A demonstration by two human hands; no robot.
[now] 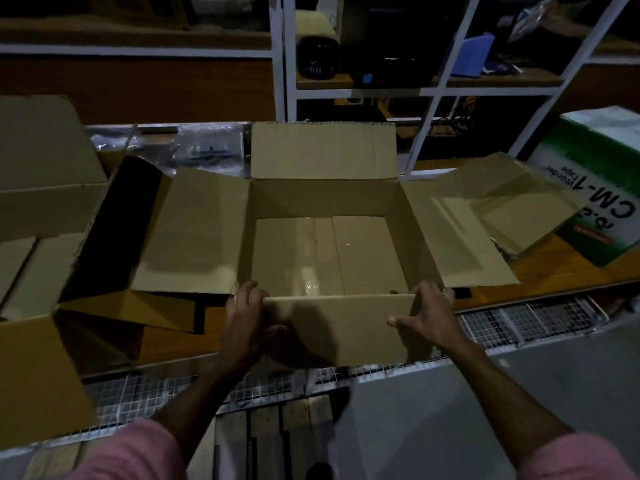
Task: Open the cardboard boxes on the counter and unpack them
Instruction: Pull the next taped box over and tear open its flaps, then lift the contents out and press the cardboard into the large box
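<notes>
An open brown cardboard box [329, 199] stands on the wooden counter [540, 271] in front of me. All its flaps are folded out and its inside looks bare, with a taped bottom seam. My left hand [244, 323] grips the near left corner of the box, fingers curled over the edge. My right hand [427, 315] grips the near right corner, thumb spread across the near flap [339, 327], which hangs down toward me.
More open cardboard boxes [41, 209] crowd the counter on the left. A green and white carton marked CM-1 [595, 188] sits at the right. Plastic-wrapped items [207, 150] lie behind the box. White metal shelving [429, 91] rises behind the counter.
</notes>
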